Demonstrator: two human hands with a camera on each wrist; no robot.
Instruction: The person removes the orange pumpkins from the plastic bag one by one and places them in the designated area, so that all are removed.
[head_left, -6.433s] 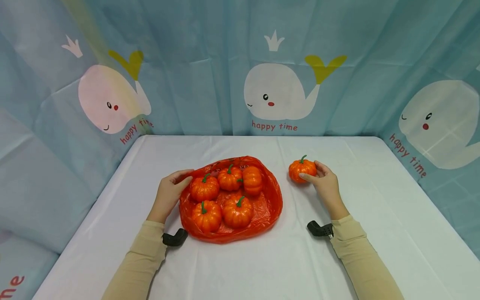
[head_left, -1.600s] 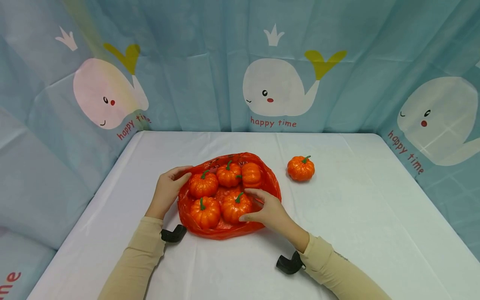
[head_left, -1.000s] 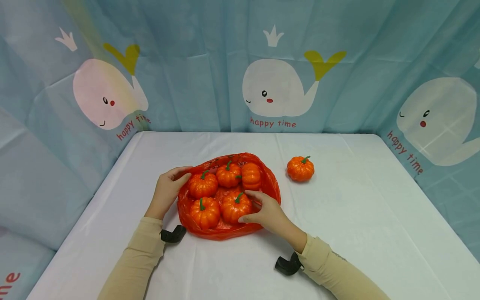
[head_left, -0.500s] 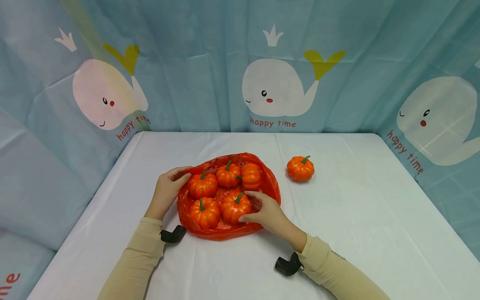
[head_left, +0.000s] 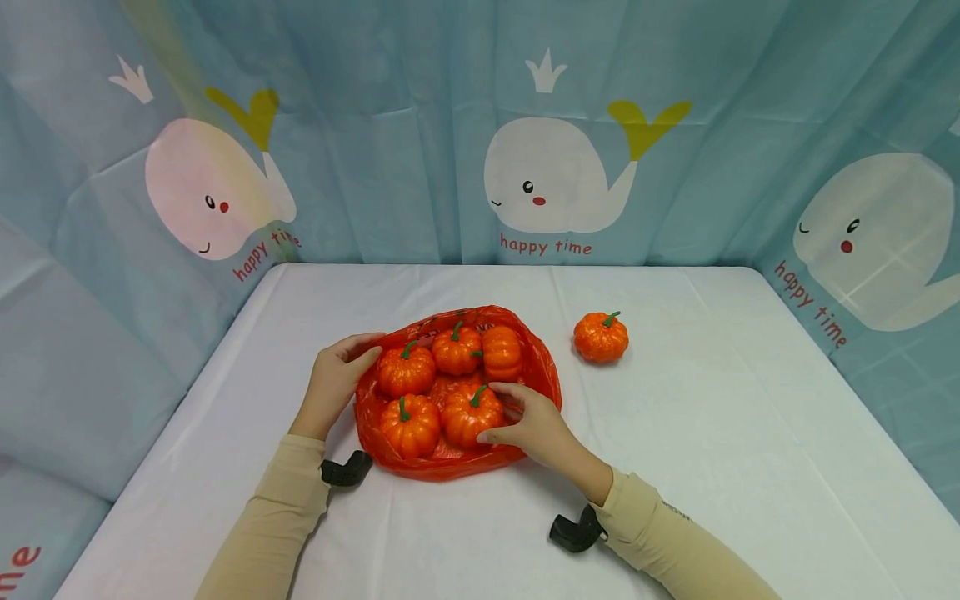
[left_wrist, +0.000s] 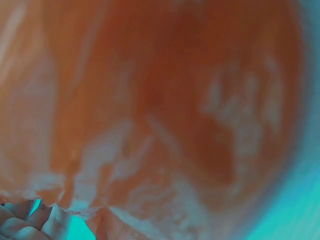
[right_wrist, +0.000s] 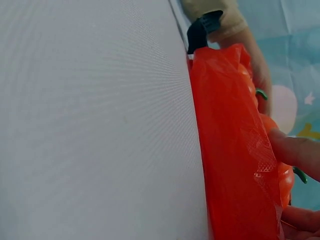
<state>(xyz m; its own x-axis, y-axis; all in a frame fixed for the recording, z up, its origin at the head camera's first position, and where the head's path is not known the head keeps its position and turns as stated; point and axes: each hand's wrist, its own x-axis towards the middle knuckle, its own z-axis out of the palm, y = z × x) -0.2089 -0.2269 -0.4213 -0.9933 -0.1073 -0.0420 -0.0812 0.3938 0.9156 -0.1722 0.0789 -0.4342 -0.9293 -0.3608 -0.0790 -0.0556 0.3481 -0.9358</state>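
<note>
An open red plastic bag (head_left: 536,454) with a rolled-down rim lies on the white table and holds several small orange pumpkins with green stems. My left hand (head_left: 333,379) grips the bag's left rim between thumb and fingers; in the left wrist view the bag (left_wrist: 150,100) fills nearly everything. My right hand (head_left: 543,427) reaches over the bag's right rim, thumb and fingers round the sides of the front right pumpkin (head_left: 467,417). In the right wrist view the right thumb (right_wrist: 300,152) touches that pumpkin above the bag's wall (right_wrist: 230,150). Beyond the bag, another pumpkin (head_left: 601,340) sits apart.
Inside the bag, other pumpkins stand close by: front left (head_left: 410,429), back left (head_left: 406,372), back middle (head_left: 456,352), and one on its side (head_left: 502,353). Blue curtains (head_left: 420,167) with whale prints rise behind the white table (head_left: 712,433).
Since the oldest frame my right hand has let go of the pumpkin on the table and moved left to one in the bag. Over the last second almost nothing has moved.
</note>
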